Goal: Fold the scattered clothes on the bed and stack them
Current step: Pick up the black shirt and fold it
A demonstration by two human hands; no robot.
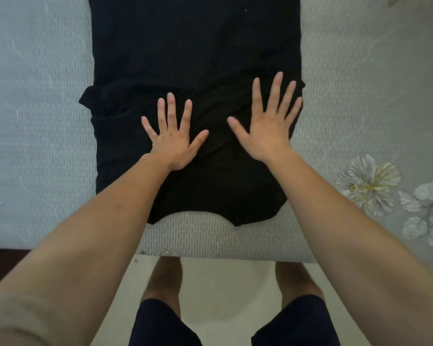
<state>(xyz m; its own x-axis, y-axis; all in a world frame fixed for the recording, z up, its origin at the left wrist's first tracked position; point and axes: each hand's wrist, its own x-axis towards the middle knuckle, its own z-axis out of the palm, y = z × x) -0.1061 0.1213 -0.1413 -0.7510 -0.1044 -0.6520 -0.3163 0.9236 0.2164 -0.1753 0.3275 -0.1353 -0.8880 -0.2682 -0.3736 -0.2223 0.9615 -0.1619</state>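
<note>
Black garment (195,58) top cut off, folds indistinct, left hand (174,136), right hand (269,126) flat, grips released

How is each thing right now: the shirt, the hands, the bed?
black shirt: lying flat on the bed, sides folded in
left hand: flat on the shirt, fingers spread
right hand: flat on the shirt, fingers spread
bed: smooth and pale, shirt on top

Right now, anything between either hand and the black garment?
Nothing visible does. The left hand and the right hand both rest flat and open on the black garment, directly on the cloth.
</note>
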